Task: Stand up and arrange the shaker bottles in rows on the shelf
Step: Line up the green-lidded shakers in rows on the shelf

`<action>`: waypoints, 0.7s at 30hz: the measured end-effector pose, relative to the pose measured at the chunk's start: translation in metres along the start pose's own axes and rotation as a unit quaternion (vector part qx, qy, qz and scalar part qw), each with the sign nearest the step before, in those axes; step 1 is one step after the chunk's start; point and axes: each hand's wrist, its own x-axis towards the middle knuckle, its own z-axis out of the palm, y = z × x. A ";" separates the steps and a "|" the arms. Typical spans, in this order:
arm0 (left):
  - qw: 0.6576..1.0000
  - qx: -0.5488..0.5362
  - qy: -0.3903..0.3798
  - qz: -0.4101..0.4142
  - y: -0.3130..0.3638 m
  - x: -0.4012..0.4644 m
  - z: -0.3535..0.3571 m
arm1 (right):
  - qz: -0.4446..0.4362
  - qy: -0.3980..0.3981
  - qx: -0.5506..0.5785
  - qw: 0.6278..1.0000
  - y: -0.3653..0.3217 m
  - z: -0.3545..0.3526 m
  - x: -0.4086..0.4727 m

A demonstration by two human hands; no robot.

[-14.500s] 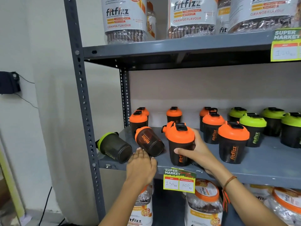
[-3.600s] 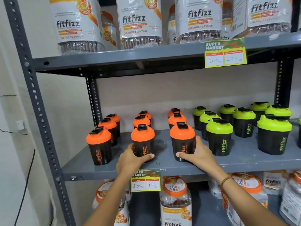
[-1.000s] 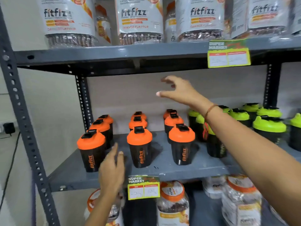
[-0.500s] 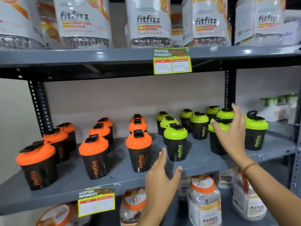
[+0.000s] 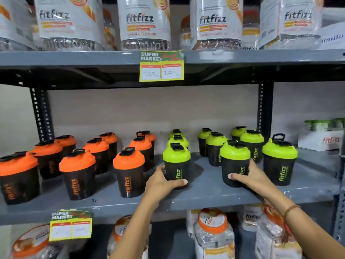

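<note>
A: Gripping low, are they?
B: Yes. The left hand has its fingers clamped on one green-lidded shaker bottle, the right hand on another at its three o'clock. Best to slide them, bases flat, level with the orange row at nine o'clock.
A: And the shelf?
B: Grey metal, smooth; jars overhead at twelve, a pale wall behind.

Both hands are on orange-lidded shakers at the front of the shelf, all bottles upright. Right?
Not quite. The head view shows the left hand and right hand each on a green-lidded shaker, not orange ones. The rest holds: both stand at the front of the shelf, and all bottles are upright.
</note>
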 end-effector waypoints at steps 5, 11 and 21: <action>1.000 0.005 0.005 0.005 -0.001 -0.002 0.007 | -0.008 -0.019 0.022 1.000 0.007 0.000 -0.003; 0.999 0.027 -0.006 0.034 0.000 -0.007 0.008 | -0.018 -0.024 0.033 0.999 0.009 -0.001 0.002; 0.996 0.065 -0.026 0.058 0.006 -0.010 0.007 | -0.020 -0.010 -0.006 1.000 -0.001 -0.005 -0.005</action>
